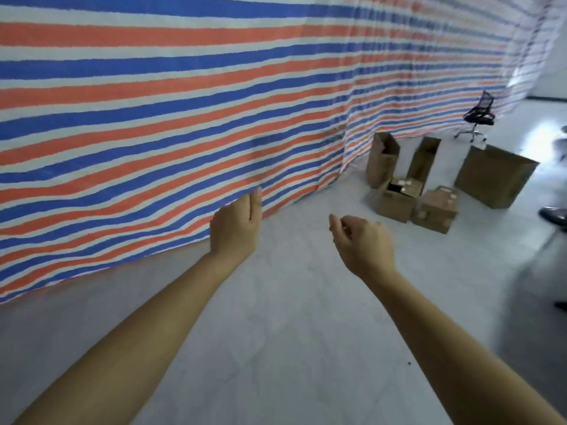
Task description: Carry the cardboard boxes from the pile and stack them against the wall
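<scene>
Several brown cardboard boxes lie in a pile on the pale floor at the right. A tall open box (383, 162) leans by the striped sheet, another upright box (425, 162) stands beside it, and two low boxes (395, 200) (435, 210) sit in front. A large box (497, 176) stands farther right. My left hand (236, 228) reaches forward with straight fingers and holds nothing. My right hand (362, 243) is stretched out with loosely curled fingers, also empty. Both hands are well short of the boxes.
A red, white and blue striped sheet (184, 118) covers the wall on the left and runs back to the pile. A black office chair (478, 118) stands behind the boxes. Dark shoes of another person (552, 216) show at the right edge.
</scene>
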`<state>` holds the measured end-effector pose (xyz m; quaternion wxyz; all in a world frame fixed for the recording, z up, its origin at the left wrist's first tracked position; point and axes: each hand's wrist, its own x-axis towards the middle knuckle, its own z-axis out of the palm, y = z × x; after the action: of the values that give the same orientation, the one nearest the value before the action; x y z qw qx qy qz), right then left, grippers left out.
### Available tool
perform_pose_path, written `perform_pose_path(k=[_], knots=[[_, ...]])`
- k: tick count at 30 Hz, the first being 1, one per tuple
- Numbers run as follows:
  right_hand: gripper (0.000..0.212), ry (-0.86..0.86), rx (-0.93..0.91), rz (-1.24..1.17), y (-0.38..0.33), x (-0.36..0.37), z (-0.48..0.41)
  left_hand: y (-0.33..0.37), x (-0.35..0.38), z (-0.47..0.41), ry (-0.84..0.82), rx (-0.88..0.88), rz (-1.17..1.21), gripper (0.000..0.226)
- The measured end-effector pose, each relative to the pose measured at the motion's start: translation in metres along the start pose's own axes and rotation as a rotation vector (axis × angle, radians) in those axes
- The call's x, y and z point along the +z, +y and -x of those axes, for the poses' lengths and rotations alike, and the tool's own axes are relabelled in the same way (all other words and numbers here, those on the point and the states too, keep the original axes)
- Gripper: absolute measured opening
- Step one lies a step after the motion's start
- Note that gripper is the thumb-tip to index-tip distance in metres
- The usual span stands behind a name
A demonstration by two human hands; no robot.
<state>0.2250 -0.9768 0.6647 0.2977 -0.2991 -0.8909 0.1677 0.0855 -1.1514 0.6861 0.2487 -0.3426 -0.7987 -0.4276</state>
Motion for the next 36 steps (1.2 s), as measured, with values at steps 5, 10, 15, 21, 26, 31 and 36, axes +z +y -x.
perform_pose_path(k=[5, 10, 15, 21, 26, 31, 36], knots=[[0.053, 0.138, 0.150, 0.172, 0.107, -0.031, -0.088, 0.076, 0.147, -0.081, -0.094, 0.110, 0.177, 0.042], [0.055, 0.255, 0.357, 0.180, 0.241, -0.044, -0.152, 0.145, 0.290, -0.131, -0.368, 0.082, 0.294, 0.022], [0.058, 0.259, 0.449, 0.170, 0.372, -0.041, -0.230, 0.201, 0.433, -0.176, -0.432, 0.102, 0.291, 0.016], [0.049, 0.224, 0.465, 0.147, 0.479, -0.046, -0.369, 0.251, 0.565, -0.264, -0.456, 0.126, 0.201, 0.022], [0.050, 0.153, 0.443, 0.125, 0.543, -0.024, -0.478, 0.251, 0.671, -0.328, -0.430, 0.078, 0.220, 0.023], [0.048, 0.122, 0.421, 0.162, 0.624, 0.022, -0.600, 0.227, 0.821, -0.393, -0.430, 0.025, 0.300, 0.027], [0.041, 0.053, 0.456, 0.230, 0.704, 0.031, -0.704, 0.226, 0.974, -0.463, -0.642, -0.049, 0.251, 0.049]])
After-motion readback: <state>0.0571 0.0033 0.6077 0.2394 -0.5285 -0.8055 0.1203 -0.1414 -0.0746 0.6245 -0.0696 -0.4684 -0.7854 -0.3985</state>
